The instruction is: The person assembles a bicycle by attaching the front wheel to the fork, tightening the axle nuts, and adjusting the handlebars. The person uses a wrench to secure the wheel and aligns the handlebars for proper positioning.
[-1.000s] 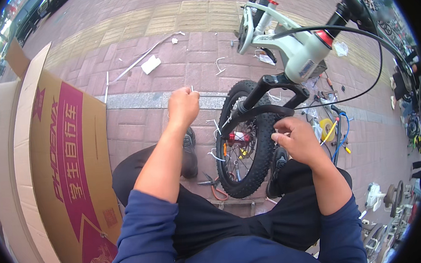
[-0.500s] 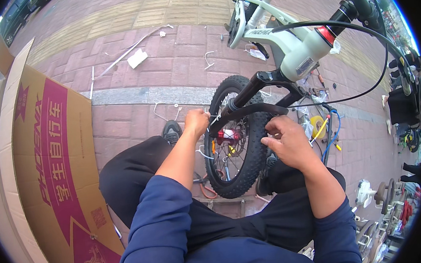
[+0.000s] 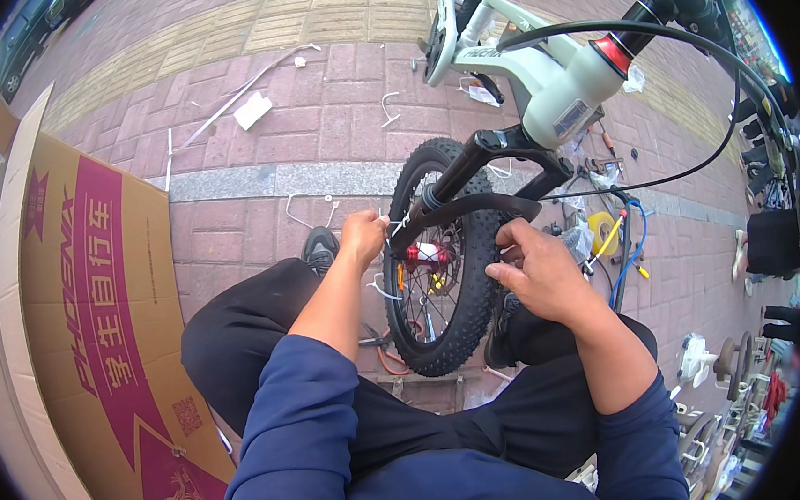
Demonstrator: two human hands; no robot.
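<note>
A pale green bicycle frame (image 3: 552, 97) stands in front of me, its black fork (image 3: 465, 167) over a knobby-tyred front wheel (image 3: 470, 324) with a red hub. My left hand (image 3: 361, 238) is closed in a pinch on a thin white tie (image 3: 399, 223) at the left fork leg. From that leg a curved black strip (image 3: 481, 204) runs across to the right, over the tyre. My right hand (image 3: 542, 267) is at the tyre's right side, fingers bent and thumb apart from them, with nothing visible in it. Its fingertips are close to the tread; contact is hard to judge.
A large cardboard box (image 3: 59, 277) stands on the left. Yellow tape (image 3: 603, 232), a blue cable (image 3: 633, 255) and tools lie right of the wheel. White scraps (image 3: 253, 111) are scattered on the brick paving. Several bike parts (image 3: 714, 413) lie at the lower right. People stand far right.
The view has shifted slightly, so the bicycle appears a little further left. My left hand has drawn slightly away from the fork leg, still pinching the tie. My right hand stays beside the tyre.
</note>
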